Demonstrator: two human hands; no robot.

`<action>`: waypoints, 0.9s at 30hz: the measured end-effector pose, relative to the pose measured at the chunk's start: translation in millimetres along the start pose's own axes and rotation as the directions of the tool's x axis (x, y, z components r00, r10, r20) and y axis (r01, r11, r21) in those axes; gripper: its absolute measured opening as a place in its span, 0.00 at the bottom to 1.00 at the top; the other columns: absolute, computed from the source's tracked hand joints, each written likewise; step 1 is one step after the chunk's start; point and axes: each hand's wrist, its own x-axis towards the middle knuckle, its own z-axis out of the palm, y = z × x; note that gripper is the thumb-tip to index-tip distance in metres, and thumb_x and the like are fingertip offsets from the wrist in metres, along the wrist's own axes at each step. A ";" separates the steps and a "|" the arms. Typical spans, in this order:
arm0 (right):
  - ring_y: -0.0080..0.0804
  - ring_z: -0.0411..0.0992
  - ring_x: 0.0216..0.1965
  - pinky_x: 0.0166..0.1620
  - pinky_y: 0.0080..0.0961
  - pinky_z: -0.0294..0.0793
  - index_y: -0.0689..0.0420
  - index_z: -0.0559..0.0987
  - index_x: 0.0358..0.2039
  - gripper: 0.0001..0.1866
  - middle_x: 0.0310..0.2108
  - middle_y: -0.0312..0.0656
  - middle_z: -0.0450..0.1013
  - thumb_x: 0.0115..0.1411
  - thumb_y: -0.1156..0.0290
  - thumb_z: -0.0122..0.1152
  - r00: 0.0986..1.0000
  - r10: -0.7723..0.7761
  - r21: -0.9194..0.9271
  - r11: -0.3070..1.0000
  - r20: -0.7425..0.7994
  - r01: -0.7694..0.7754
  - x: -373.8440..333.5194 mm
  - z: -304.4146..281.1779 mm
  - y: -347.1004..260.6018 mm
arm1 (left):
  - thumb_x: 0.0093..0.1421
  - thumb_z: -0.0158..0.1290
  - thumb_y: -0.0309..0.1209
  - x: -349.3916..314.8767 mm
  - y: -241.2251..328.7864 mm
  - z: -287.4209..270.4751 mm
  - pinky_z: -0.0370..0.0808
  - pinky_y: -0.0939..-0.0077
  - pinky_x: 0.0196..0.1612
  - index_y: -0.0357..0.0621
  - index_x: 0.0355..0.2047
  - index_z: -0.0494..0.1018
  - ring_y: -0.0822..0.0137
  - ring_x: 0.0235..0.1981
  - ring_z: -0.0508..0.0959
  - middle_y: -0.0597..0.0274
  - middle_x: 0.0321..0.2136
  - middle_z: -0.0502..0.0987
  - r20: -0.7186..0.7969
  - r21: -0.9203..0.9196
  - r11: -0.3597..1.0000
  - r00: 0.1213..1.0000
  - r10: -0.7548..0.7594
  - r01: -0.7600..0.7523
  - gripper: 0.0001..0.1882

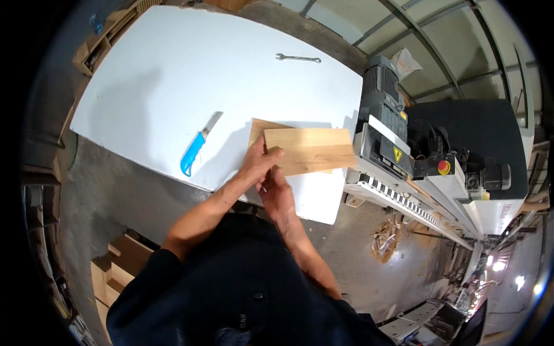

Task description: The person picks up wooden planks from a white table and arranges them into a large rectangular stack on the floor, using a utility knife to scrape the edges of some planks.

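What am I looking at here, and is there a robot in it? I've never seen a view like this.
No robot here, just a person's two bare hands. The single picture comes from a wide fisheye camera worn on the head, looking down, so straight edges bend near the rim. The left hand holds a wooden board by its left end; the right hand has its fingers by the lower left corner. Partly hidden below is a second board. On the white tabletop also lie a blue-handled knife and a wrench. At the right stands a machine with a red button.
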 end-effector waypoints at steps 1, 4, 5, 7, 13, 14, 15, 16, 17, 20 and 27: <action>0.26 0.68 0.38 0.44 0.26 0.67 0.55 0.71 0.46 0.18 0.36 0.34 0.71 0.67 0.56 0.42 1.000 -0.008 0.011 1.000 0.011 0.008 0.5 -0.9 -0.2 | 0.58 0.51 0.30 6.0 -14.1 -0.8 0.74 0.78 0.30 0.34 0.51 0.63 0.71 0.25 0.75 0.58 0.33 0.75 -0.026 -0.184 0.958 0.976 0.218 -0.219 0.22; 0.27 0.70 0.36 0.40 0.26 0.70 0.56 0.73 0.44 0.16 0.35 0.35 0.72 0.65 0.58 0.48 0.974 0.205 -0.046 0.978 0.099 -0.201 6.0 -11.0 -6.0 | 0.57 0.52 0.30 29.6 -35.4 -5.8 0.74 0.74 0.36 0.35 0.50 0.65 0.68 0.30 0.76 0.57 0.34 0.76 -0.056 -0.109 0.911 0.917 0.395 -0.398 0.21; 0.27 0.70 0.34 0.39 0.24 0.70 0.57 0.74 0.42 0.14 0.34 0.37 0.73 0.64 0.61 0.50 0.985 0.148 -0.241 0.962 0.083 -0.124 5.4 -17.2 -12.4 | 0.55 0.53 0.30 34.2 -37.1 -6.9 0.73 0.70 0.43 0.37 0.49 0.67 0.62 0.35 0.77 0.54 0.37 0.77 -0.102 -0.078 0.926 0.927 0.362 -0.370 0.21; 0.25 0.71 0.28 0.32 0.22 0.71 0.62 0.78 0.36 0.10 0.29 0.40 0.75 0.60 0.67 0.59 0.988 -0.134 -0.566 0.810 0.079 0.155 8.1 -48.2 -29.3 | 0.54 0.54 0.29 38.9 -32.2 -7.3 0.72 0.70 0.43 0.38 0.50 0.67 0.59 0.36 0.77 0.52 0.36 0.77 -0.184 0.068 0.926 0.907 0.379 -0.373 0.22; 0.55 0.67 0.43 0.49 0.43 0.65 0.60 0.69 0.50 0.31 0.38 0.54 0.70 0.42 0.76 0.67 0.529 -0.769 -0.933 -0.286 0.360 0.220 26.5 -160.0 -126.0 | 0.45 0.61 0.32 23.8 -48.0 -15.1 0.61 0.56 0.56 0.39 0.56 0.63 0.38 0.55 0.58 0.33 0.55 0.56 -0.171 0.770 0.594 0.821 0.544 -0.233 0.36; 0.55 0.67 0.43 0.49 0.43 0.65 0.60 0.69 0.50 0.31 0.38 0.54 0.70 0.42 0.76 0.67 0.528 -0.768 -0.932 -0.281 0.362 0.229 33.4 -168.7 -136.0 | 0.45 0.61 0.32 21.9 -45.4 -12.5 0.61 0.56 0.56 0.39 0.56 0.63 0.38 0.55 0.58 0.33 0.55 0.56 -0.174 0.775 0.589 0.819 0.546 -0.228 0.36; 0.55 0.67 0.42 0.49 0.42 0.65 0.61 0.68 0.50 0.32 0.37 0.54 0.70 0.42 0.76 0.67 0.560 -0.689 -0.888 -0.346 0.459 0.302 37.0 -171.0 -142.3 | 0.44 0.62 0.31 16.0 -46.0 -10.8 0.61 0.57 0.56 0.38 0.57 0.61 0.39 0.54 0.58 0.34 0.55 0.57 -0.104 0.783 0.570 0.852 0.513 -0.248 0.39; 0.54 0.67 0.41 0.48 0.42 0.66 0.62 0.68 0.49 0.32 0.36 0.54 0.70 0.41 0.76 0.67 0.580 -0.601 -0.835 -0.400 0.550 0.378 41.6 -172.6 -145.9 | 0.43 0.63 0.31 12.3 -46.7 -8.7 0.62 0.57 0.57 0.37 0.58 0.59 0.40 0.54 0.59 0.34 0.55 0.58 -0.032 0.788 0.554 0.880 0.474 -0.270 0.41; 0.53 0.67 0.39 0.44 0.42 0.67 0.63 0.67 0.50 0.33 0.35 0.54 0.70 0.41 0.76 0.67 0.596 -0.529 -0.796 -0.376 0.605 0.474 47.6 -173.4 -150.4 | 0.41 0.64 0.28 12.4 -48.1 -7.0 0.64 0.58 0.55 0.35 0.58 0.57 0.39 0.52 0.61 0.34 0.54 0.58 -0.027 0.806 0.518 0.857 0.515 -0.286 0.43; 0.46 0.70 0.38 0.43 0.36 0.71 0.66 0.68 0.51 0.34 0.36 0.51 0.71 0.41 0.73 0.68 0.591 -0.516 -0.782 -0.463 0.620 0.417 60.1 -179.7 -153.7 | 0.41 0.62 0.24 17.8 -47.3 -3.6 0.66 0.58 0.53 0.33 0.56 0.59 0.39 0.50 0.64 0.34 0.53 0.59 -0.065 0.807 0.530 0.854 0.516 -0.259 0.39; 0.49 0.69 0.39 0.41 0.39 0.70 0.64 0.69 0.51 0.31 0.34 0.51 0.70 0.44 0.72 0.67 0.688 -0.540 -0.868 -0.393 0.486 0.304 50.4 -164.5 -146.5 | 0.43 0.58 0.22 13.4 -49.1 -7.7 0.67 0.58 0.51 0.35 0.53 0.63 0.42 0.48 0.65 0.39 0.50 0.63 -0.048 0.856 0.445 0.817 0.575 -0.263 0.34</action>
